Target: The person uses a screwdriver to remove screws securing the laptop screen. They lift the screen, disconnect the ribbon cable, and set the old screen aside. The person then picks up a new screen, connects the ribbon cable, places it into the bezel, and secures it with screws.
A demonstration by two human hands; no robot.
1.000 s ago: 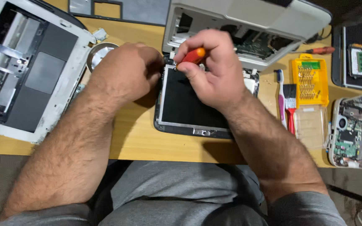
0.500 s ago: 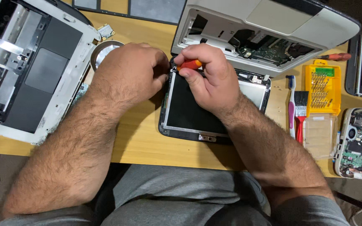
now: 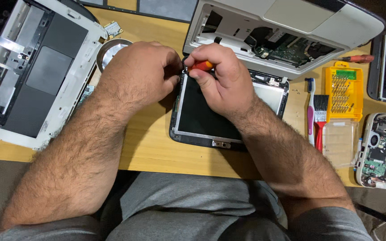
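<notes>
We hold the orange screwdriver (image 3: 200, 66) in our right hand (image 3: 222, 80) at the screen panel's (image 3: 211, 114) far-left corner, left hand (image 3: 139, 73) bracing; steady downward pressure next

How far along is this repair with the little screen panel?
Done: the screen panel lies bare in its dark frame, with opened laptop shells around it. In hand: the right hand holds an orange-handled screwdriver at its top-left corner, the left hand beside. Left: the panel sits in its frame.
</notes>
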